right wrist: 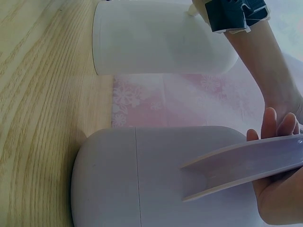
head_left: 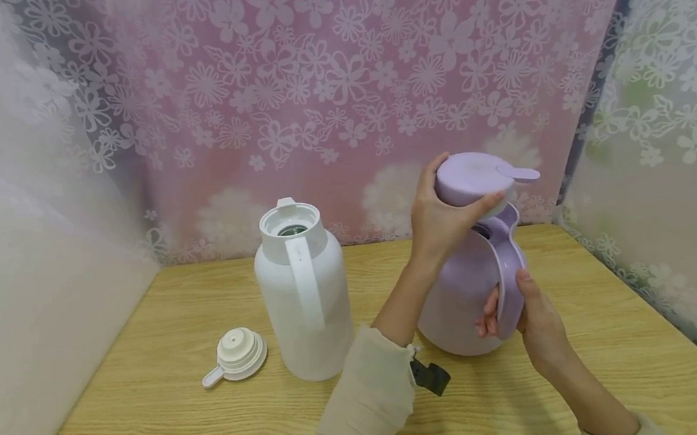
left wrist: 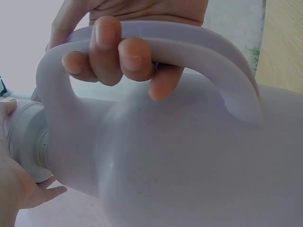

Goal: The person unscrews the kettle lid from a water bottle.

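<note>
A lilac thermos jug (head_left: 452,305) stands on the right half of the table. My left hand (head_left: 439,227) grips its round lilac lid (head_left: 474,173) from the side, thumb in front, and holds it just above the jug's mouth. In the left wrist view a small gap shows between the lid (left wrist: 24,135) and the neck. My right hand (head_left: 543,328) grips the jug's handle (head_left: 508,293), its fingers (left wrist: 106,49) curled through the loop. Left of the jug stands a white thermos jug (head_left: 315,303) with its mouth uncovered. A white stopper (head_left: 238,351) lies beside it.
The wooden table (head_left: 218,429) runs back to a pink flowered curtain (head_left: 314,110). Pale flowered sheets flank it on both sides. A dark strap piece (head_left: 431,377) hangs at the left wrist.
</note>
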Motion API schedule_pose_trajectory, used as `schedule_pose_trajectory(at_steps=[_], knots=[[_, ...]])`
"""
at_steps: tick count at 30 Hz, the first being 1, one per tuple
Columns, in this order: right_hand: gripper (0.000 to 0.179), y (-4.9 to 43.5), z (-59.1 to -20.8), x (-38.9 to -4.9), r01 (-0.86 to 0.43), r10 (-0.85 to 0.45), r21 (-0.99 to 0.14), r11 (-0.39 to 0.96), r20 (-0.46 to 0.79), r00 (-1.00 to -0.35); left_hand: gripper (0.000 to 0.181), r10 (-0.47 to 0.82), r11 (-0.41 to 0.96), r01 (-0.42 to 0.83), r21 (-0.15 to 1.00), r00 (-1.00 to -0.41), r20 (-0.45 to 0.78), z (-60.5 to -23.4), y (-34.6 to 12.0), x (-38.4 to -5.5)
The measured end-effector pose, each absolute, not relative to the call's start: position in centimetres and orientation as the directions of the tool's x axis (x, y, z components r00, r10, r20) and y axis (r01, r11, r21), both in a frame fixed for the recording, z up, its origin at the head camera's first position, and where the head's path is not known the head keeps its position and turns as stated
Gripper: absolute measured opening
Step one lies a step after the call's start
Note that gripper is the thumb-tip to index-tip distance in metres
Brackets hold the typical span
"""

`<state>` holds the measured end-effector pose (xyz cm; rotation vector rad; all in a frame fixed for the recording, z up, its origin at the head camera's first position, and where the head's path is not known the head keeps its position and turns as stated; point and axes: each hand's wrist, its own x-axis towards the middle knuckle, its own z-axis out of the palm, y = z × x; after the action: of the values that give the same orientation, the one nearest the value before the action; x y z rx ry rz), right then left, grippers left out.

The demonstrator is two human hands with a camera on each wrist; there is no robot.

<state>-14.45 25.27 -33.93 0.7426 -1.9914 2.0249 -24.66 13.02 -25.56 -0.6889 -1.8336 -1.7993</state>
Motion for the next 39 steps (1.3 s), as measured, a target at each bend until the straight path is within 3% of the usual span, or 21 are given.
schedule_pose_trajectory(at_steps=[22, 33, 39], knots=[[0.056, 25.2, -33.8, -14.5, -0.491, -0.21, -0.865, -0.101, 0.501, -0.84, 0.078, -0.076, -0.104, 0.669, 0.736, -0.744, 0.664, -25.6, 8.8, -22.2], [0.055, 25.2, -33.6, -14.4, -0.497, -0.22, -0.862, -0.098, 0.506, -0.834, 0.074, -0.05, -0.161, 0.581, 0.798, -0.812, 0.582, -26.6, 6.9, -20.2], [0.056, 25.2, -33.8, -14.5, -0.49, -0.214, -0.867, -0.092, 0.498, -0.841, 0.076, -0.043, -0.13, 0.574, 0.809, -0.818, 0.573, -27.3, 5.8, -19.5]])
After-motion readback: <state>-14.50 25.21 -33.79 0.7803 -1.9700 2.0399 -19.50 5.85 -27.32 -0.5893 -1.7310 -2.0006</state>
